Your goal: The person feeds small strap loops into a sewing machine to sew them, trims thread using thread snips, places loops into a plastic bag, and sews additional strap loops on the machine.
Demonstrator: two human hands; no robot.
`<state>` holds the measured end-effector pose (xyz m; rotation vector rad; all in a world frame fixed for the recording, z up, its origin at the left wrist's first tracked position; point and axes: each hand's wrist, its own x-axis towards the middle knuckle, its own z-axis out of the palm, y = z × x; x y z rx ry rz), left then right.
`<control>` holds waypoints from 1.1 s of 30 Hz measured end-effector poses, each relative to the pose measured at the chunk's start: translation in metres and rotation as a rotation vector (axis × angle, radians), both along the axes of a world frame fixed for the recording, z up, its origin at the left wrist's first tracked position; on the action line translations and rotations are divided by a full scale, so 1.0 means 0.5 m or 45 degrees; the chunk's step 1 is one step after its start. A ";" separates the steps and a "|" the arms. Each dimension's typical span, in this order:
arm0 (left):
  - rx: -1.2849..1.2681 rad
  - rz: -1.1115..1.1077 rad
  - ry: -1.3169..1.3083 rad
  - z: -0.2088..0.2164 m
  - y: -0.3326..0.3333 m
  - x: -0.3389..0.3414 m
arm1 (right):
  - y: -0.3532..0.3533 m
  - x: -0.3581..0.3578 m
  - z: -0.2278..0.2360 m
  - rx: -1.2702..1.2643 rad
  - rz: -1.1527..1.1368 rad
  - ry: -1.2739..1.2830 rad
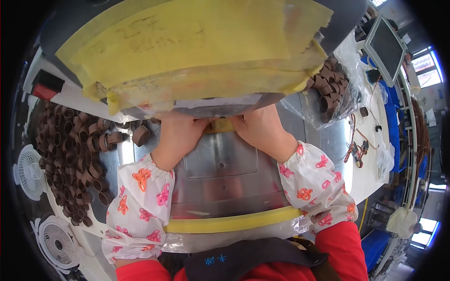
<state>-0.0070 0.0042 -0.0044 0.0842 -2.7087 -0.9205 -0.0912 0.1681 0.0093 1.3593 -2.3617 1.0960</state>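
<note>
Both my hands reach in under the machine head, which is covered with yellow masking paper and tape. My left hand and my right hand face each other, thumbs pointing inward. Between the thumb tips is a small yellowish-brown block. The thumbs are bent in toward it and the hands look closed, but the machine's edge hides the other fingers and whatever they grip. Beneath my wrists lies a grey metal plate with a rectangular inset and small holes.
Many short brown tube rings are piled at the left. More rings sit in a clear plastic bag at the right, near a cable. Yellow tape lines the near edge. Two white fans stand far left; a screen stands far right.
</note>
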 end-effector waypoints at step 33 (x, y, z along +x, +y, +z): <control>0.582 -0.014 -0.169 0.021 0.026 0.057 | 0.021 0.066 -0.001 -0.171 0.110 -0.696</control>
